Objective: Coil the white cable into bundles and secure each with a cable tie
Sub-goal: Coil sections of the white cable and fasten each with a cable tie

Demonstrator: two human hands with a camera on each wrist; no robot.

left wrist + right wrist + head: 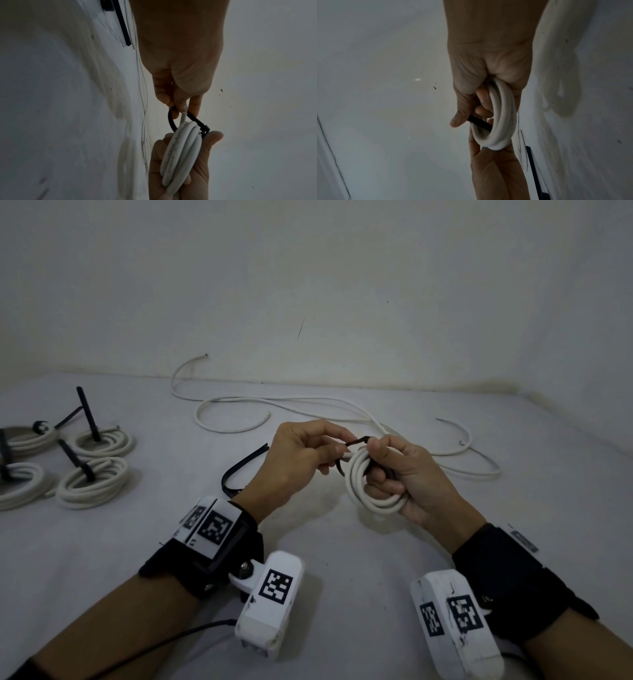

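Coil (371, 481) gripped in right hand (407, 477) above the table (342, 559), keeping loops together. Cable tie (356, 441) looped round it, tail pinched by left hand (298, 460), probably for threading. 4 tied bundles (92, 484) parked far left.

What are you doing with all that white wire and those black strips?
A person is bundling white cable. The right hand grips a small coil, and the left hand pinches a black cable tie that loops loosely around the coil, not yet pulled tight. Four finished bundles with ties lie on the table to the left. More loose cable lies farther back, and spare ties lie behind the left hand.
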